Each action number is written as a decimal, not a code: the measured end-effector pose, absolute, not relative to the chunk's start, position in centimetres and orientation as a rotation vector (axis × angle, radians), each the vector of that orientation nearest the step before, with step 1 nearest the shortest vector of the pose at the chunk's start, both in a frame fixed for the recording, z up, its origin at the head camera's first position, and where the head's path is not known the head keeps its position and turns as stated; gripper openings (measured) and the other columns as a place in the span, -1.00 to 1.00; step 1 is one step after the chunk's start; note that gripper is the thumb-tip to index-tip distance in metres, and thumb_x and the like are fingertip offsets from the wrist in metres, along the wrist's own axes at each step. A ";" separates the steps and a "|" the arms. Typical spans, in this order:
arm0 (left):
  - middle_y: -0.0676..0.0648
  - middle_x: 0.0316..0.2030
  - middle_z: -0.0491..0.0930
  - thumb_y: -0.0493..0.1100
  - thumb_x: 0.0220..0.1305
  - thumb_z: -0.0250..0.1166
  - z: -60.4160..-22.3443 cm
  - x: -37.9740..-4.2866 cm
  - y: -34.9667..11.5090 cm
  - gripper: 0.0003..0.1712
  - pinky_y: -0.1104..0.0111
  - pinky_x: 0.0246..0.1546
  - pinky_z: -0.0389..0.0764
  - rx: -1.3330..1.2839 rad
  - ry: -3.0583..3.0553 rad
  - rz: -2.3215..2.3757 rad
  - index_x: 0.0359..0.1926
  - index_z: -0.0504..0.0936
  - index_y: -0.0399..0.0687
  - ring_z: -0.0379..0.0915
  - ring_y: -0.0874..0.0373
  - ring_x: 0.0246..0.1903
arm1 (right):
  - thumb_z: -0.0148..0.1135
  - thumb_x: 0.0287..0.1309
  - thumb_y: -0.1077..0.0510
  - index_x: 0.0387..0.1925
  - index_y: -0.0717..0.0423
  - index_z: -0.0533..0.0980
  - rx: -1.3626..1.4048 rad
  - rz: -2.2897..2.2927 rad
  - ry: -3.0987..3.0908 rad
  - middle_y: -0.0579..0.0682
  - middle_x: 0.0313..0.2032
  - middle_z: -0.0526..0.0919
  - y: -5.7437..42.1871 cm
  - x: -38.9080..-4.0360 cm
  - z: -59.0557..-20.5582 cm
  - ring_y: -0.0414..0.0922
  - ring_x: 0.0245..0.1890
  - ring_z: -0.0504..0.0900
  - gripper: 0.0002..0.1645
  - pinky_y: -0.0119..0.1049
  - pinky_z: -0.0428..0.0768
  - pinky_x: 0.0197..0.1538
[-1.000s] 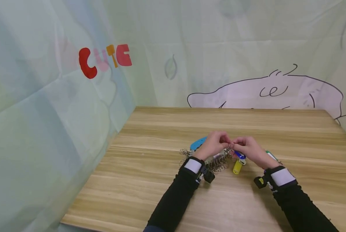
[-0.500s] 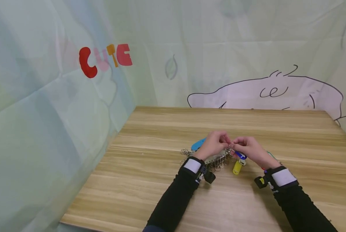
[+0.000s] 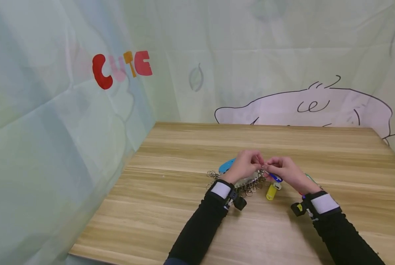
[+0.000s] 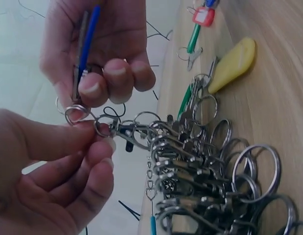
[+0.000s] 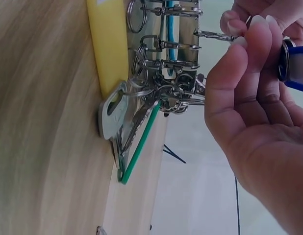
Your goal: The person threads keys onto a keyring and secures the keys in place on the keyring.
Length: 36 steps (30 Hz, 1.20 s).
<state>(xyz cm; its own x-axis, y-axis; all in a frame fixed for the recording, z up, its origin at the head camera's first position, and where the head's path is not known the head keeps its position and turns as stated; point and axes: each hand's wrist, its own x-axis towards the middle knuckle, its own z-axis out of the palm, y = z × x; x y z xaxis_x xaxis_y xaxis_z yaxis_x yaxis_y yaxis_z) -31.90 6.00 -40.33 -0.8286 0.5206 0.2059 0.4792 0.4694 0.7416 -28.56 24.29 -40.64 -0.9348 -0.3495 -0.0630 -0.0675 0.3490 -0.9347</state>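
Both hands meet over a strip of metal snap hooks [image 4: 190, 171] with rings. My left hand [image 3: 242, 166] pinches the split ring [image 4: 103, 126] at the end of one snap hook, pulled out from the row. Thumb and forefinger of my right hand [image 3: 289, 173] pinch a small key ring [image 4: 77, 113] right against that split ring. A blue key tag [image 3: 276, 178] and a key [image 4: 79, 58] hang at this key ring, against the right fingers. Just below, a yellow key tag [image 3: 271, 192] with a silver key [image 5: 113, 115] lies beside the hooks.
A bright blue piece [image 3: 226, 165] shows behind my left hand. Green key tags [image 5: 140, 144] and a red key tag [image 4: 204, 16] lie on the wooden table [image 3: 171, 206], partly behind my right wrist. Printed cloth [image 3: 177, 84] hangs along the table's back and left.
Both hands stay nearly in place, pinching at the rings. The blue key tag has tilted and shifted slightly right and down; the hooks below have shifted a little.
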 end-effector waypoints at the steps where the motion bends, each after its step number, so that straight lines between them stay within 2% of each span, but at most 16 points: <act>1: -0.06 -0.44 0.65 -0.40 0.19 0.26 -40.4 -31.9 6.0 -0.91 0.58 -0.49 0.48 0.897 2.646 1.320 -0.33 0.60 -0.15 0.47 0.33 -0.51 | 0.09 0.35 0.04 -0.06 0.38 0.44 -0.374 -1.608 2.368 -0.03 -0.38 0.68 24.3 -28.5 -40.6 -0.22 -0.44 0.63 -0.57 -0.33 0.63 -0.30; 4: -0.08 -0.43 0.67 -0.40 0.18 0.26 -40.4 -32.0 6.0 -0.92 0.59 -0.48 0.48 0.884 2.637 1.334 -0.33 0.62 -0.17 0.48 0.33 -0.51 | 0.10 0.35 0.03 -0.06 0.37 0.46 -0.377 -1.584 2.388 -0.03 -0.38 0.67 24.2 -28.5 -40.5 -0.21 -0.44 0.62 -0.58 -0.32 0.63 -0.30; 11: -0.07 -0.33 0.68 -0.36 0.21 0.27 -40.5 -32.0 6.0 -0.94 0.61 -0.31 0.49 0.913 2.642 1.331 -0.30 0.62 -0.15 0.52 0.32 -0.38 | 0.04 0.38 0.09 -0.08 0.47 0.42 -0.408 -1.627 2.355 -0.03 -0.38 0.66 24.4 -28.5 -40.5 -0.23 -0.43 0.63 -0.58 -0.33 0.65 -0.29; 21: -0.07 -0.45 0.68 -0.38 0.16 0.30 -40.4 -31.9 6.1 -0.93 0.60 -0.48 0.46 0.850 2.639 1.376 -0.35 0.65 -0.16 0.45 0.36 -0.53 | 0.08 0.36 0.06 -0.05 0.38 0.44 -0.395 -1.615 2.362 -0.06 -0.38 0.67 24.4 -28.5 -40.6 -0.19 -0.42 0.64 -0.59 -0.30 0.65 -0.28; 25: -0.12 -0.43 0.70 -0.40 0.14 0.31 -40.3 -32.0 6.1 -0.93 0.60 -0.47 0.45 0.859 2.631 1.370 -0.35 0.65 -0.21 0.48 0.34 -0.52 | 0.08 0.36 0.06 -0.08 0.39 0.45 -0.426 -1.580 2.382 -0.03 -0.37 0.66 24.4 -28.5 -40.5 -0.15 -0.41 0.64 -0.60 -0.29 0.64 -0.29; 31: -0.06 -0.34 0.68 -0.36 0.21 0.27 -40.2 -31.8 6.1 -0.92 0.61 -0.33 0.48 0.879 2.666 1.274 -0.30 0.63 -0.14 0.52 0.32 -0.39 | 0.03 0.39 0.08 -0.09 0.45 0.41 -0.418 -1.617 2.334 -0.03 -0.37 0.63 24.3 -28.4 -40.3 -0.21 -0.41 0.61 -0.59 -0.29 0.65 -0.25; 36: -0.02 -0.45 0.62 -0.37 0.21 0.26 -40.4 -31.7 6.1 -0.92 0.59 -0.43 0.45 0.901 2.675 1.300 -0.34 0.62 -0.11 0.44 0.33 -0.48 | 0.02 0.39 0.11 -0.07 0.47 0.39 -0.395 -1.650 2.300 -0.06 -0.38 0.64 24.4 -28.2 -40.3 -0.25 -0.42 0.61 -0.59 -0.29 0.65 -0.26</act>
<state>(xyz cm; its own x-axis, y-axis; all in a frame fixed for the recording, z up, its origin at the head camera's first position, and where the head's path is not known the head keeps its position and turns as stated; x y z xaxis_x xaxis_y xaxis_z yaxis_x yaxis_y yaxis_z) -31.65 6.14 -40.41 -0.8313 0.5133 0.2133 0.4848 0.4819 0.7299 -28.25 24.36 -40.31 -0.9226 -0.3796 -0.0688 -0.0566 0.3096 -0.9492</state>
